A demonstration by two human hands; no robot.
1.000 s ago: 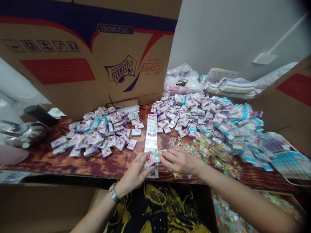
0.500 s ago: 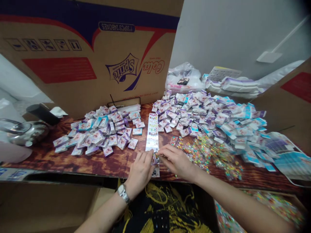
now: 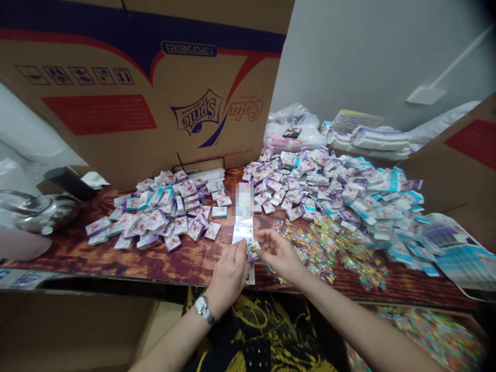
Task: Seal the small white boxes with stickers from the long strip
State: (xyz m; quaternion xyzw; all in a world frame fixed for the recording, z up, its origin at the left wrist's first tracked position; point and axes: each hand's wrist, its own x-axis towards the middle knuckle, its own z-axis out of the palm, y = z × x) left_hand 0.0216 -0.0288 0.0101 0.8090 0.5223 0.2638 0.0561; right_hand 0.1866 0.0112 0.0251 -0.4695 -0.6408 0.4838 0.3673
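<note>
My left hand (image 3: 230, 271), with a watch on its wrist, is closed round a small white and purple box (image 3: 249, 257) near the table's front edge. The fingers hide much of this box. A small clear packet of colourful candy (image 3: 254, 247) is at the box's right side. My right hand (image 3: 279, 256) pinches the packet's edge with curled fingers. Under and beyond my hands lies a long printed strip (image 3: 243, 227), part of it blurred out. Loose candy packets (image 3: 323, 237) are spread just right of my right hand.
A pile of small boxes (image 3: 155, 217) lies at left, and a larger pile (image 3: 310, 178) at right. Behind stands a big carton (image 3: 127, 150). A metal kettle (image 3: 48, 209) is at far left, flat cartons (image 3: 468, 263) at far right. More candy packets (image 3: 430, 330) fill a box below the table.
My right hand has drawn slightly right and its fingers have loosened, so the candy packet shows more clearly beside the box. The left hand stays on the small box.
</note>
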